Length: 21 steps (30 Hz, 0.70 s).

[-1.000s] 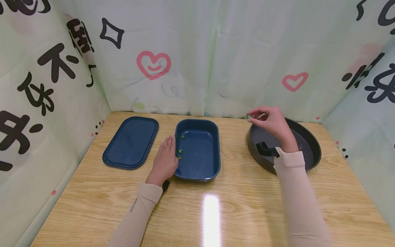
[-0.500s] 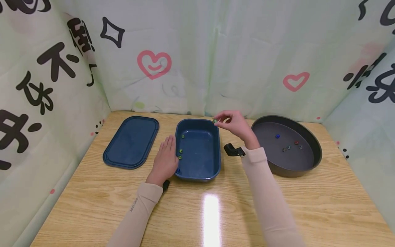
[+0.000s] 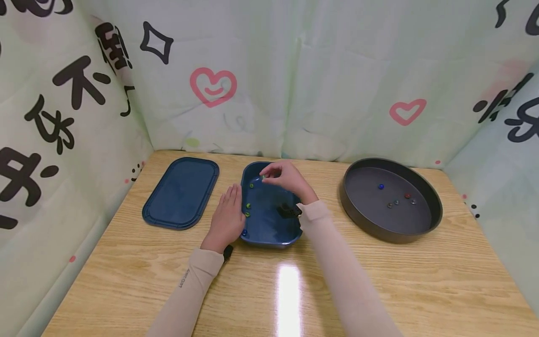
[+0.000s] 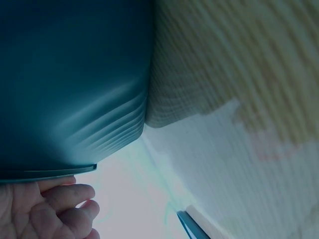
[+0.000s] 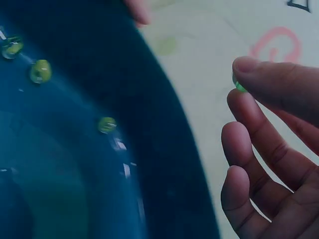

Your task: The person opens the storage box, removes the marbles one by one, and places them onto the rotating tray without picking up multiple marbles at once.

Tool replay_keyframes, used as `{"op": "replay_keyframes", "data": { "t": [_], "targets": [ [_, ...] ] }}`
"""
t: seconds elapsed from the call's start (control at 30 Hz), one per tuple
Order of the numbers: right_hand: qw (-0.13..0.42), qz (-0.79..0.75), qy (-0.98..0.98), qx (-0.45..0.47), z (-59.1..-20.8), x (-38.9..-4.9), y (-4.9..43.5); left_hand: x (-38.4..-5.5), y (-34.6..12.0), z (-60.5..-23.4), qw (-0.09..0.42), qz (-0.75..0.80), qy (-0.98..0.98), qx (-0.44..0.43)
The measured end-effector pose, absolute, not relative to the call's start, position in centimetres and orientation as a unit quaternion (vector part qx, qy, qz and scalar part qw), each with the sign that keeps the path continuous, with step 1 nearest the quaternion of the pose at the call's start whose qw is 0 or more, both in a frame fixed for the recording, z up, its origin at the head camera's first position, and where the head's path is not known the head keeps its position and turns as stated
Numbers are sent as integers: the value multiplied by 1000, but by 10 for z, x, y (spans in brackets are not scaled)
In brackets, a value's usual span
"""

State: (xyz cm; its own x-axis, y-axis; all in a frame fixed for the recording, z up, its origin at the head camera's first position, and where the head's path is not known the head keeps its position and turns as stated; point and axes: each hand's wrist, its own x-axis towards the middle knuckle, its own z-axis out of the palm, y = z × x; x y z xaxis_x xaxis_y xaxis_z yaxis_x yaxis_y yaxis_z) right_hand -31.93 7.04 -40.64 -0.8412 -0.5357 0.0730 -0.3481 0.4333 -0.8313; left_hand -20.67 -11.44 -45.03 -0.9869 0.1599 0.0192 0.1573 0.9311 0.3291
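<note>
Green glass, by the look of it, makes up the marble (image 5: pixel 239 85) pinched between the thumb and forefinger of the right hand (image 3: pixel 289 179), whose other fingers bend loosely without touching it. Such a ball should be light, hard and slick, liable to shoot out if squeezed off-centre and perhaps to chip on a hard drop; fingertips set on opposite sides of its widest part would hold it best. It is over the far part of the blue bin (image 3: pixel 267 220), near three greenish marbles (image 3: pixel 248 206) lying along the left side. Nearer the person, a dark blue marble (image 3: pixel 244 232) lies just beside the left hand (image 3: pixel 227 217), which rests against the bin's left rim, fingers straight and pressed together. Well apart to the right, the dark round pan (image 3: pixel 358 220) contains more loose marbles (image 3: pixel 381 186).
</note>
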Motion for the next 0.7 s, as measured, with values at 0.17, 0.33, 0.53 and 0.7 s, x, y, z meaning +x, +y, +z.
{"op": "replay_keyframes", "data": {
  "t": [0.17,0.33,0.53,0.7],
  "targets": [
    [111,-433,854,-265,-420,-323,60,-206,-114,-450,7,170,982,82],
    [134,-399,872,-249,-430,-324,56,-206,-115,-449,10,168,982,81],
    [160,-345,896,-231,-433,-325,53,-206,-115,-448,18,169,982,80],
    [194,-304,905,-223,-433,-324,53,-206,-114,-449,17,169,982,79]
  ]
}}
